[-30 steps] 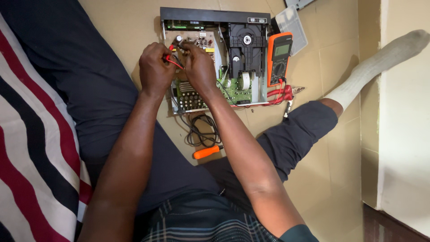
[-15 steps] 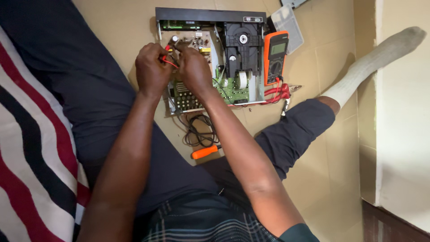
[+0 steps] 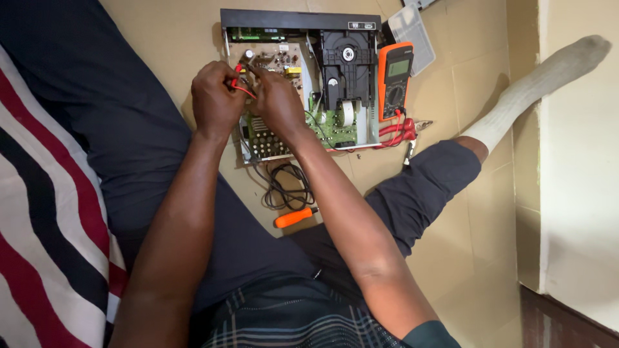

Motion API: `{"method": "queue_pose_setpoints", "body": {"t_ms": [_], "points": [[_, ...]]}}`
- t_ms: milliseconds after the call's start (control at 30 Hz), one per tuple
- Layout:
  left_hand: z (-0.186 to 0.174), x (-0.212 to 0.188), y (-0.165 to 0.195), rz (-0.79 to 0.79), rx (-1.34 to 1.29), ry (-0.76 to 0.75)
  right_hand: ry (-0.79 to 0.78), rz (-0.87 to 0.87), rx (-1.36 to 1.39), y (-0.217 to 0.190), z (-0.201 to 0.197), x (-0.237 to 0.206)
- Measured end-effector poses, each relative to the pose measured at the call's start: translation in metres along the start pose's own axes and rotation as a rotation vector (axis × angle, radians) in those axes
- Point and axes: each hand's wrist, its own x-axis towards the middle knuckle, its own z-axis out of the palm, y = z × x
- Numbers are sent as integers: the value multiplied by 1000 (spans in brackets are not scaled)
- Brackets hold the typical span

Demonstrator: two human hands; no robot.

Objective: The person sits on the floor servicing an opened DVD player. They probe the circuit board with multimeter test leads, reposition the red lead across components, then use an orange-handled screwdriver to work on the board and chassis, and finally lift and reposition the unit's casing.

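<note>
A person is sitting on a tiled floor, working over one opened disc player (image 3: 303,77) lying between the legs. The left hand (image 3: 216,100) is pinching one red probe (image 3: 240,82) with fingers narrowed around it, over the player's brown circuit board (image 3: 274,59). The right hand (image 3: 277,100) is curling closed beside it; what it holds cannot be told. One orange multimeter (image 3: 394,80) is resting on the player's right edge. One orange-handled screwdriver (image 3: 295,216) is lying below the player, beside one coiled black cable (image 3: 287,187).
</note>
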Motion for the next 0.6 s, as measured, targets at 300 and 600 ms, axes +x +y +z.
{"method": "queue_pose_setpoints", "body": {"t_ms": [300,600], "points": [[-10,0,5,-44,-67,-26,65,18,71,-1,-12,-7],[-12,0,5,-60,-34,-52,70,-57,32,2,-10,-5]]}}
